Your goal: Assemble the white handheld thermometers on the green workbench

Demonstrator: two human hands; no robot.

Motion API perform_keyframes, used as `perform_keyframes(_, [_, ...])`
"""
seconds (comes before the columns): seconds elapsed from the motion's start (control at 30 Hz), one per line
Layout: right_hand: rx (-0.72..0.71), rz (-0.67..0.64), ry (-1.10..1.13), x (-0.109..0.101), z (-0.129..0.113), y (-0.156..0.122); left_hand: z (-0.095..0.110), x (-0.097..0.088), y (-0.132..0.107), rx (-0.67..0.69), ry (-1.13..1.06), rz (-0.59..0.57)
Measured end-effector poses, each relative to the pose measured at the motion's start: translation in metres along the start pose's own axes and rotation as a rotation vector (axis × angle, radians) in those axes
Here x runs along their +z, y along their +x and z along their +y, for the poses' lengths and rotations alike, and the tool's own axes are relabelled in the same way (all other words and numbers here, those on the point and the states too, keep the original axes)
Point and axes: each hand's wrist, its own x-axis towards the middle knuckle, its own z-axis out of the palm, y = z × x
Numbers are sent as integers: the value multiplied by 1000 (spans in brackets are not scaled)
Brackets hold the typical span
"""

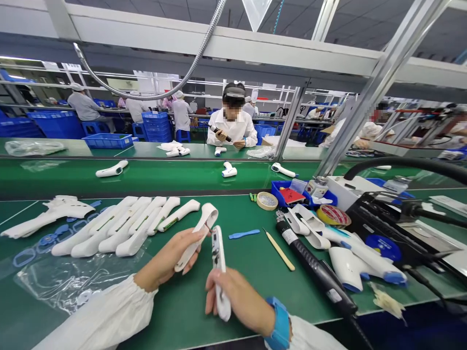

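My left hand [166,256] is closed around a white plastic housing half [208,215] with a curved, hollow head, held tilted above the mat. Close beside it, my right hand [237,291] grips the matching housing half with a circuit board [218,245] by its lower end, the open side showing the board and small parts. Thin wires seem to run between the two heads. Left of my hands lies a row of white housing pieces [131,226], some with green strips inside. A blue pry tool [244,234] and a wooden-handled pick [279,249] lie to the right.
A black electric screwdriver [314,265] and white-and-blue handheld devices [359,253] lie at right, near a blue bin [280,191] and a tape roll [333,216]. Clear plastic bags [73,279] lie at left. Beyond, a green conveyor [175,176] carries devices; a co-worker [233,121] sits opposite.
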Motion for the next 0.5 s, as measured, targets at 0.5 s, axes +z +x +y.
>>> perform_keyframes(0.5, [-260, 449, -1721, -179, -27, -123, 28, 4, -3, -72, 612, -274])
